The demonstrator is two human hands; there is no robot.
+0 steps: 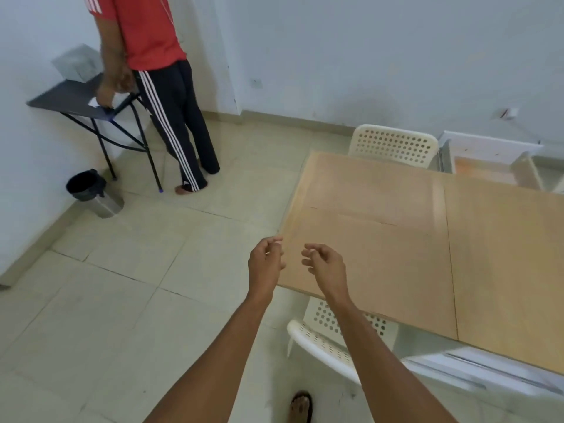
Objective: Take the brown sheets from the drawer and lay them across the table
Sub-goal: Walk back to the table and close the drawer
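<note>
Two brown sheets cover the table side by side: a left sheet point(372, 227) and a right sheet point(506, 264), meeting at a seam down the middle. Only the table's white edge point(457, 366) shows below them. My left hand point(266, 262) hovers at the left sheet's near-left corner, fingers loosely curled and apart, holding nothing. Just right of it, my right hand point(325, 264) hangs over the same sheet, fingers curled and apart, also with nothing in it. An open white drawer point(491, 161) stands behind the table at the far right, its floor orange-tinted.
White perforated chairs stand at the table's far side point(393, 145) and near side point(323, 340). A person in a red shirt point(146, 35) stands at a small dark folding table point(76, 97) at the far left. A bin with a black liner point(91, 193) sits on the tiled floor.
</note>
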